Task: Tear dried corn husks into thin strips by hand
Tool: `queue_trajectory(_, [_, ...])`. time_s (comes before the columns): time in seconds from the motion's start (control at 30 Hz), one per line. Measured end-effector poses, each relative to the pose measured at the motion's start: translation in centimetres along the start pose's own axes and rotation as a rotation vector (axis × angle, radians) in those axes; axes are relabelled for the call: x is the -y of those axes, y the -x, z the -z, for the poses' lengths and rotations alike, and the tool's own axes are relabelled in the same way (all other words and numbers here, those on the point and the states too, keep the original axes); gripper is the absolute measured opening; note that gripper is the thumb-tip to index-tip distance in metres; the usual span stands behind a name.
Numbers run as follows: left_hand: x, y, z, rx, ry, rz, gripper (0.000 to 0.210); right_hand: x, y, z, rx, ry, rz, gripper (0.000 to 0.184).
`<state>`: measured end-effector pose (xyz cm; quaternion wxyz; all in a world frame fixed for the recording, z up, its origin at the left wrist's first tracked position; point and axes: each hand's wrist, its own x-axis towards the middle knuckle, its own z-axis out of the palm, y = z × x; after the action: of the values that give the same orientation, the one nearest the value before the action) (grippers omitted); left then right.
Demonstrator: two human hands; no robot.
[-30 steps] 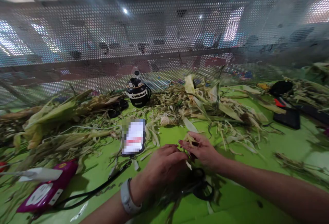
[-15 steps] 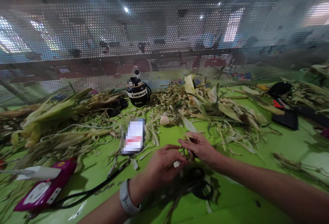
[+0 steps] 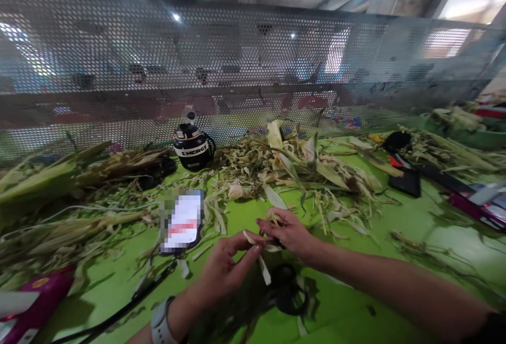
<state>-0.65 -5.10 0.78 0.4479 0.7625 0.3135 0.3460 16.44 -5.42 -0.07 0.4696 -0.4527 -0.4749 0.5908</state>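
While the left hand (image 3: 233,261) pinches a pale strip (image 3: 264,271) between nearly closed thumb and forefinger, the right hand (image 3: 291,234) grasps yellowish husk (image 3: 276,219) in curled fingers, just beside it above the green tabletop (image 3: 340,312). The strip's long axis slants across the left fingers, upper end pointing away and leftward, lower end hanging down and rightward

The word "ENERGY" stands on the pale band of the black bottle (image 3: 193,158).
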Motion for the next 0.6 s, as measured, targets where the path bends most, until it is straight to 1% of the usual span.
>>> queue_trajectory(0.1, [0.1,0.0,-0.3,0.013,0.143,0.08,0.018,0.1,-0.1,0.1,0.044,0.006,0.004,0.044])
queue_trajectory(0.17, [0.2,-0.1,-0.5,0.045,0.306,0.189,0.022,0.2,-0.3,0.3,0.07,-0.01,-0.026,0.044])
queue_trajectory(0.2, [0.3,-0.2,-0.5,0.053,0.407,0.253,0.024,0.3,-0.5,0.4,0.061,-0.018,-0.048,0.043])
queue_trajectory(0.23, [0.4,-0.2,-0.5,0.054,0.512,0.316,0.027,0.4,-0.6,0.5,0.027,-0.021,-0.069,0.043])
queue_trajectory(0.3, [0.6,-0.2,-0.5,0.034,0.695,0.414,0.032,0.6,-0.9,0.7,-0.103,-0.003,-0.082,0.042])
queue_trajectory(0.37, [0.6,-0.2,-0.4,-0.003,0.802,0.459,0.037,0.8,-1.1,1.1,-0.237,0.047,-0.029,0.04])
queue_trajectory(0.4, [0.6,-0.2,-0.4,-0.024,0.825,0.464,0.038,0.9,-1.1,1.3,-0.267,0.082,0.007,0.04])
queue_trajectory(0.43, [0.6,-0.2,-0.3,-0.044,0.833,0.463,0.039,0.9,-1.0,1.5,-0.26,0.129,0.042,0.042])
queue_trajectory(0.47, [0.5,-0.3,-0.3,-0.059,0.83,0.461,0.039,0.9,-0.9,1.6,-0.219,0.193,0.078,0.044])
queue_trajectory(0.53, [0.4,-0.5,-0.3,-0.076,0.783,0.448,0.035,0.9,-0.5,1.7,-0.089,0.36,0.157,0.046])
queue_trajectory(0.6, [0.4,-0.7,-0.4,-0.077,0.698,0.422,0.029,0.7,-0.1,1.6,0.02,0.515,0.24,0.043])
